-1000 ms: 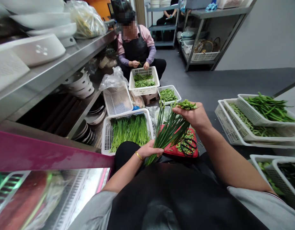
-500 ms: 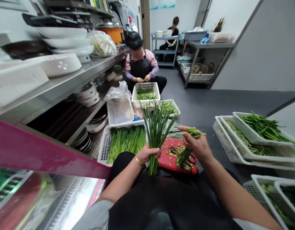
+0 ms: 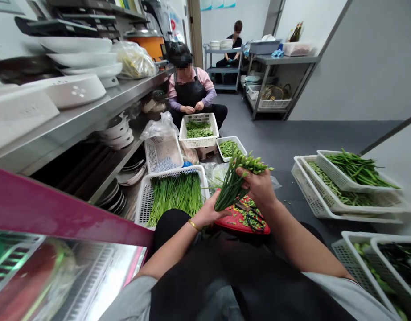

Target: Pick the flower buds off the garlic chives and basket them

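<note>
A bunch of flowering chives (image 3: 231, 183), long green stems with pale buds, slants up and to the right between my hands. My right hand (image 3: 260, 187) is closed round it just below the buds. Lower down, my left hand (image 3: 208, 213) wraps round the stems; some of its fingers are hidden. Beneath the bunch, a red surface (image 3: 230, 219) carries green and yellow scraps and a pair of black-handled scissors (image 3: 255, 219). Left of it, a white basket (image 3: 143, 200) holds more chives (image 3: 175, 198) laid lengthwise.
A co-worker (image 3: 192, 89) sits ahead behind a basket of green pieces (image 3: 199, 141); another person (image 3: 234, 44) is farther back. A steel shelf (image 3: 125, 96) with dishes runs along the left. Stacked baskets of green vegetables (image 3: 339, 198) stand on the right.
My right hand has moved left, onto the upper part of the bunch. The upright bunch now tilts right, its buds gathered in that hand. The view has shifted slightly.
</note>
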Available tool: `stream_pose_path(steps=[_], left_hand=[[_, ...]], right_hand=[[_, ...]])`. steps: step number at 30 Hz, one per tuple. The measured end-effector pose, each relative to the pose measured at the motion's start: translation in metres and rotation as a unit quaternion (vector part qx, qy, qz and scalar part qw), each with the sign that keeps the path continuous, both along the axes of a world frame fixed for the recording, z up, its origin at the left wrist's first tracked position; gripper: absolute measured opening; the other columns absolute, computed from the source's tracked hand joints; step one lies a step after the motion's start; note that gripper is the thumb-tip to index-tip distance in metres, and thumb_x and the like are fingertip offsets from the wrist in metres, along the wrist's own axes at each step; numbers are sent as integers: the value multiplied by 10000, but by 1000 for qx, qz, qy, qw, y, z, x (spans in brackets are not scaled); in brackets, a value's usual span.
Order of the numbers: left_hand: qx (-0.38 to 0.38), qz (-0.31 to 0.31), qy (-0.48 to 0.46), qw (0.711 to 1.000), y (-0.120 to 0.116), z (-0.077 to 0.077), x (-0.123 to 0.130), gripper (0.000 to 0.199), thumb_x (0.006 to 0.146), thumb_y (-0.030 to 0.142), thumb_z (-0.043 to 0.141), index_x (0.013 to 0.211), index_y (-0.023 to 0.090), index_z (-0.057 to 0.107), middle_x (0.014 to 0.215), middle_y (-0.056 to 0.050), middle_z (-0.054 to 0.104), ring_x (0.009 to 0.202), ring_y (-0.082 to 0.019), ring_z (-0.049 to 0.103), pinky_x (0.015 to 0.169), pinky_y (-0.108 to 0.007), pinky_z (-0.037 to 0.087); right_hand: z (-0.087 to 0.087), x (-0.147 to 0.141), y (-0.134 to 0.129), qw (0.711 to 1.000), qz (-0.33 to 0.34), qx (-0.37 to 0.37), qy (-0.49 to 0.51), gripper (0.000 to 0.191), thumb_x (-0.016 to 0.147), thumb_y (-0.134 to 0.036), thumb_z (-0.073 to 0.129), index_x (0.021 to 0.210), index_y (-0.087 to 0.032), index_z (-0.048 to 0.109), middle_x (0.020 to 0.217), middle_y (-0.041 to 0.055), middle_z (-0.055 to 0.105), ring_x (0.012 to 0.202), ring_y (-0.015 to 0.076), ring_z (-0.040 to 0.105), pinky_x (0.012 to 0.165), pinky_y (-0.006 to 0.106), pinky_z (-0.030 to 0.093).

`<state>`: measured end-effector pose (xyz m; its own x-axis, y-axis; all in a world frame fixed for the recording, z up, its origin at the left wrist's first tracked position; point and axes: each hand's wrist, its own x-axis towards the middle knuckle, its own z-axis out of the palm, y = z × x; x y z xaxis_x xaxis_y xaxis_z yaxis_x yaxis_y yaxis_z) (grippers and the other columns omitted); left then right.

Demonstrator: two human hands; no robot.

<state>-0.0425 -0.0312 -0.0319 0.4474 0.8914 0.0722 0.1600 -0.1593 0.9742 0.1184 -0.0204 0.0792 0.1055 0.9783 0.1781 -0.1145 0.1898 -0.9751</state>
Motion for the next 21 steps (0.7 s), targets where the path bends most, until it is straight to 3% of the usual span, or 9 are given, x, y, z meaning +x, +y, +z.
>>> stream_pose_path(steps=[4, 8, 10, 12, 15, 18, 21], left_hand=[[30, 63, 53, 996, 4, 3, -5, 769, 611, 403, 845, 1248, 164, 487, 912, -19, 639, 846, -198, 592, 818, -317, 469], [27, 65, 26, 997, 9, 6, -9, 983, 582, 419, 865, 1399, 161, 386, 853, -6, 634, 817, -194, 595, 797, -304, 466], [6, 27, -8, 1000, 14, 5, -6, 901, 479, 441, 903, 1250, 153, 536, 866, -13, 636, 856, -203, 587, 801, -296, 462], [-51, -46, -37, 997, 20, 2, -2, 755, 365, 495, 915, 964, 130, 634, 794, -6, 621, 802, -192, 569, 752, -287, 462], [-151, -144, -74, 975, 24, -3, 4, 682, 309, 601, 882, 693, 121, 585, 632, 10, 567, 630, -142, 512, 611, -268, 430], [-194, -171, -80, 963, 23, -3, 8, 611, 412, 588, 870, 674, 121, 576, 572, 24, 544, 548, -107, 472, 553, -254, 395], [-198, -150, -102, 963, 20, 0, 8, 583, 422, 522, 891, 741, 117, 619, 643, 23, 589, 604, -107, 502, 609, -255, 428]], right_hand=[[10, -4, 1, 995, -14, -17, 95, 446, 518, -488, 803, 630, -218, 467, 506, -84, 357, 391, 36, 215, 339, 231, 198], [17, -7, 3, 996, -17, -18, 81, 478, 533, -503, 812, 623, -224, 434, 496, -88, 298, 399, 41, 222, 351, 241, 225], [19, -9, 4, 998, -4, -19, 56, 477, 556, -553, 794, 675, -227, 467, 517, -83, 304, 405, 46, 231, 355, 248, 231], [19, -12, 7, 999, 13, -18, 25, 492, 589, -620, 753, 733, -233, 484, 534, -78, 306, 407, 52, 238, 354, 253, 226], [17, -15, 14, 1000, 20, -16, -18, 511, 629, -682, 692, 760, -241, 470, 548, -67, 311, 412, 64, 268, 357, 258, 234], [12, -16, 22, 999, 1, -34, -21, 540, 600, -709, 692, 757, -240, 476, 547, -61, 336, 412, 68, 287, 356, 261, 262], [5, -18, 28, 999, -7, -54, 5, 568, 539, -707, 732, 757, -233, 508, 535, -64, 361, 398, 68, 280, 347, 265, 276]])
